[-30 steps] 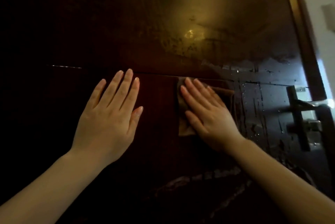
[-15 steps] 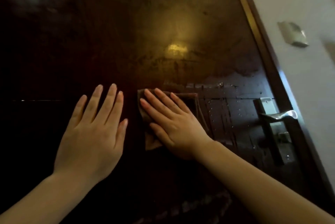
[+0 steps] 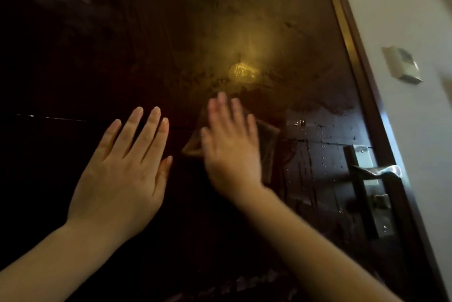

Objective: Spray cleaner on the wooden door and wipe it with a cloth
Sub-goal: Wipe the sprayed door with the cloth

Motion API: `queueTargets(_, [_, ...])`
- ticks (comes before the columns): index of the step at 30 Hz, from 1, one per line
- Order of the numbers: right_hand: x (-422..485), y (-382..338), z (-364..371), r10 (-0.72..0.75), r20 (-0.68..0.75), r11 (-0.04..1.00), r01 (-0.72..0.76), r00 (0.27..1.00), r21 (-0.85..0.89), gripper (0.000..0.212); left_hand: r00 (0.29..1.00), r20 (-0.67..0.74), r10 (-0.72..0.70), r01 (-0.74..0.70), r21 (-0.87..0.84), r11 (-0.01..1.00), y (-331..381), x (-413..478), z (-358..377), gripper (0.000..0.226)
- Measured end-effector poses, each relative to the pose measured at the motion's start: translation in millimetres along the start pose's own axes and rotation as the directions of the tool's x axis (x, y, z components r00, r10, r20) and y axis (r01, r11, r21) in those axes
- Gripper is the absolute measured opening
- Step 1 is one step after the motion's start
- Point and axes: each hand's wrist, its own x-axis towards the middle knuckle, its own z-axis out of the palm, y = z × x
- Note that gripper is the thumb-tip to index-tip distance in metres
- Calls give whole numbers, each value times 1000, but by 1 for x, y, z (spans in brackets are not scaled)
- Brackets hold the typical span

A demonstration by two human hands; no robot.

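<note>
A dark glossy wooden door (image 3: 171,32) fills the view, with smeared wet streaks and a yellow light reflection on it. My right hand (image 3: 230,147) lies flat with straight fingers on a brown cloth (image 3: 267,145) and presses it against the door's middle; the hand is motion-blurred. My left hand (image 3: 124,174) rests flat on the door just left of it, fingers straight, holding nothing. Droplets sit on the panel to the right of the cloth. No spray bottle shows in the view.
A metal lever handle (image 3: 376,172) on a lock plate (image 3: 367,194) sits at the door's right edge. The dark door frame (image 3: 352,39) runs diagonally beside a white wall (image 3: 403,8) that carries a small wall fitting (image 3: 402,65).
My right hand has swept the cloth upward and turned more upright on the door. The left hand has stayed flat in place. The view has shifted a little.
</note>
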Motion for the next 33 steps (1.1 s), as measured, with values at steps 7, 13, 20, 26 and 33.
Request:
queueTargets(7, [-6, 22, -5, -329, 59, 944, 327, 942, 42, 56, 999, 8, -32, 33, -54, 998, 7, 10, -2, 63])
queueTargets(13, [8, 45, -9, -166, 35, 984, 163, 985, 71, 51, 999, -31, 19, -22, -90, 996, 50, 44, 12, 61])
queueTargets(20, [30, 148, -23, 399, -118, 917, -395, 909, 59, 50, 998, 1, 62, -62, -48, 997, 45, 43, 40, 71])
queueTargets(26, [53, 186, -27, 779, -224, 622, -764, 585, 168, 51, 995, -28, 94, -94, -15, 995, 49, 39, 27, 70])
queueTargets(33, [47, 169, -33, 795, -153, 606, -781, 587, 151, 52, 987, -114, 115, -119, -34, 992, 55, 38, 25, 62])
